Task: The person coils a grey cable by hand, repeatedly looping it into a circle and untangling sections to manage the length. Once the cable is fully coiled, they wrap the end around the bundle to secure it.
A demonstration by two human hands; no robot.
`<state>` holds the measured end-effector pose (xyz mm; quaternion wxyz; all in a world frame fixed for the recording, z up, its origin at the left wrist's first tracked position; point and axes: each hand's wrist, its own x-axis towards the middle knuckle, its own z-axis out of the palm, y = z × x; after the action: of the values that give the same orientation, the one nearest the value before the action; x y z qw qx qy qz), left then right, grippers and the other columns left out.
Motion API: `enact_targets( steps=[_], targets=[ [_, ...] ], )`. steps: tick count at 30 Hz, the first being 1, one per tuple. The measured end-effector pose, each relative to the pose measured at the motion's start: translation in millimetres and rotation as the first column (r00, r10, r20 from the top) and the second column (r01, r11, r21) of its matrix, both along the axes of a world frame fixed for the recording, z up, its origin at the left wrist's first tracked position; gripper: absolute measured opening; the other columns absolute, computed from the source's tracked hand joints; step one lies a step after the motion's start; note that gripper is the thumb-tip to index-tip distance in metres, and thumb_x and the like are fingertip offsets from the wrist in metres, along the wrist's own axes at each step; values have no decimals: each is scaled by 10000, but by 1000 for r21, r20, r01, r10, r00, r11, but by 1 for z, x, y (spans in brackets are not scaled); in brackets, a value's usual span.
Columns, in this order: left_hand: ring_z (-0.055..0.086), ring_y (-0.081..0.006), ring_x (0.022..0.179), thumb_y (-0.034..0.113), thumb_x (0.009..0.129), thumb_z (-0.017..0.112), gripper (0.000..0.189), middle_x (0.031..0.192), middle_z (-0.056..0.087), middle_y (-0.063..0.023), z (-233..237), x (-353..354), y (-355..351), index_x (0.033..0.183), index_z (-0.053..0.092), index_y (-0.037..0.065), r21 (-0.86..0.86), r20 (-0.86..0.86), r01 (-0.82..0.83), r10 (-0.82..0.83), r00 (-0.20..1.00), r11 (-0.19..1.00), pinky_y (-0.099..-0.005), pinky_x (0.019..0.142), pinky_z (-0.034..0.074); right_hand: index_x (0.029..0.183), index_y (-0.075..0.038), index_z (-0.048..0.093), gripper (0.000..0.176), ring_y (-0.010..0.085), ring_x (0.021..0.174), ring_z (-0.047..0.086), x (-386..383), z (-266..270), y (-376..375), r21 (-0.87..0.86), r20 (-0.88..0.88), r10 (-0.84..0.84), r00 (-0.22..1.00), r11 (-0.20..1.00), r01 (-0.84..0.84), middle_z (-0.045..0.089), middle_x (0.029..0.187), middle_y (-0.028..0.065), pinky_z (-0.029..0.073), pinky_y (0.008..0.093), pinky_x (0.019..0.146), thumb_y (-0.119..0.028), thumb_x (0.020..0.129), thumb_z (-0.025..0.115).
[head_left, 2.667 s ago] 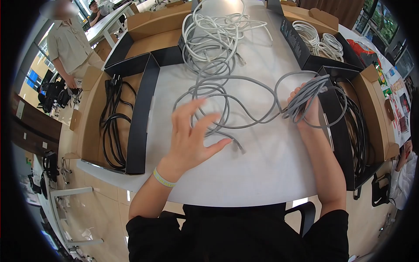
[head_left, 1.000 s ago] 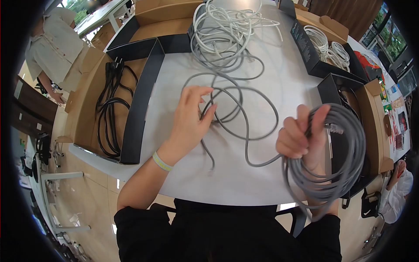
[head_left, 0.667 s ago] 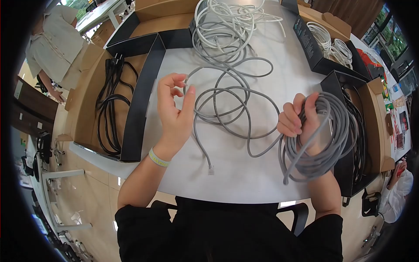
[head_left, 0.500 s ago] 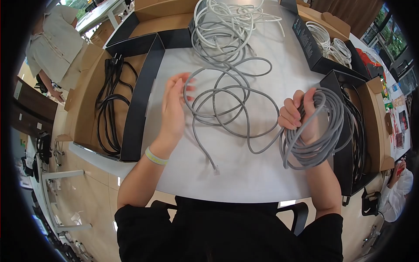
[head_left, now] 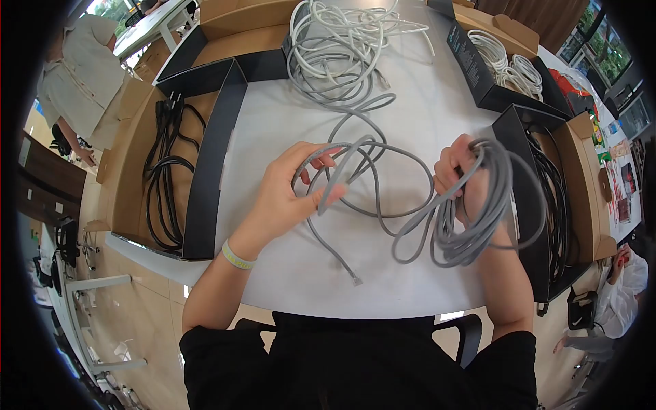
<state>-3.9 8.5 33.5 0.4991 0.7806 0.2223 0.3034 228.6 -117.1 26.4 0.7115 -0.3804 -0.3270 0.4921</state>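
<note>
My right hand (head_left: 465,174) is closed round a thick coil of grey cable (head_left: 478,212), which hangs in loops over the table's right side. From the coil, loose grey cable (head_left: 403,214) runs left in wide loops over the white table. My left hand (head_left: 294,184), with a pale wristband, reaches among these loops; its thumb and fingers are apart and a loop passes between them. Whether it grips that loop is unclear. The cable's end with a clear plug (head_left: 356,280) lies near the front edge. A tangle of white and grey cable (head_left: 342,55) lies farther back.
At left, an open box (head_left: 205,164) holds black power cables (head_left: 167,178), with another open box (head_left: 246,41) behind. On the right, one box (head_left: 478,75) holds white cables and another (head_left: 588,191) black ones. One person (head_left: 82,75) stands back left; another (head_left: 622,287) is at far right.
My left hand has moved right into the loose loops. Some loops are lifted or shifted, the plug end has slid slightly right, and the coil in my right hand has swung a little left.
</note>
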Motion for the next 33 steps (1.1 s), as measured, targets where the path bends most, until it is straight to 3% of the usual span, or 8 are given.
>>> enact_targets(
  steps=[3, 5, 7, 15, 20, 27, 30, 33],
  targets=[
    [503, -177, 914, 352, 583, 777, 785, 997, 526, -78, -4, 2, -8, 1204, 425, 24, 110, 61, 20, -27, 998, 994, -280, 724, 393, 998, -63, 569, 255, 102, 477, 484, 5, 3, -4, 16, 526, -45, 849, 999, 43, 540, 617, 61, 375, 220, 422, -75, 744, 598],
    [504, -223, 983, 399, 548, 789, 893, 1069, 516, -108, -6, 4, -15, 1242, 367, 30, 176, 123, 14, -36, 992, 984, -319, 792, 406, 1177, -97, 520, 651, 146, 496, 533, -12, 8, 4, 419, 880, -397, 262, 907, -32, 556, 632, 71, 437, 270, 467, 68, 553, 596],
    [470, -321, 1080, 460, 508, 790, 966, 1200, 455, -177, -1, 8, -23, 1237, 324, 30, 485, 72, 49, -96, 993, 873, -392, 892, 384, 1217, -105, 490, 740, 164, 501, 543, -30, 23, -2, 400, 893, -397, 213, 916, 31, 552, 631, 69, 445, 285, 475, 77, 507, 598],
    [343, -436, 1174, 334, 509, 810, 748, 1264, 318, -276, 1, 16, -46, 1045, 344, 98, 433, 310, 31, -181, 933, 901, -472, 979, 288, 1260, -143, 473, 792, 120, 377, 395, -51, 19, -4, 455, 889, -444, -115, 885, 101, 364, 515, -3, 356, 269, 351, -18, 490, 608],
    [509, -304, 914, 233, 661, 638, 281, 1100, 498, -189, 8, 2, -58, 855, 486, 97, 848, 264, -267, 73, 962, 458, -352, 828, 337, 1224, -157, 517, 654, 81, 359, 341, -64, 25, -11, 481, 866, -448, -221, 868, 125, 281, 517, -19, 302, 224, 322, -64, 579, 576],
    [520, -245, 852, 310, 713, 621, 406, 1054, 496, -163, 9, 8, -52, 981, 509, 26, 768, 251, -91, -167, 953, 634, -310, 687, 443, 1175, -155, 557, 490, 52, 366, 317, -68, 25, -14, 511, 836, -481, -266, 857, 57, 264, 532, -35, 278, 186, 324, -69, 694, 589],
    [517, -244, 907, 487, 587, 733, 810, 1153, 419, -183, 17, 8, -50, 1133, 421, -23, 493, 122, 92, -174, 977, 865, -307, 669, 475, 1169, -6, 523, 634, 87, 382, 331, -75, 31, -19, 523, 812, -479, -333, 851, 53, 343, 525, -24, 278, 218, 332, 12, 543, 623],
    [520, -256, 938, 377, 565, 761, 679, 1158, 419, -179, 34, 11, -62, 1033, 498, -40, 318, 53, 55, -75, 996, 946, -307, 695, 480, 1154, 23, 521, 595, 77, 385, 334, -76, 30, -17, 549, 795, -491, -357, 832, 76, 352, 528, -26, 264, 210, 325, 1, 569, 626]
  ],
)
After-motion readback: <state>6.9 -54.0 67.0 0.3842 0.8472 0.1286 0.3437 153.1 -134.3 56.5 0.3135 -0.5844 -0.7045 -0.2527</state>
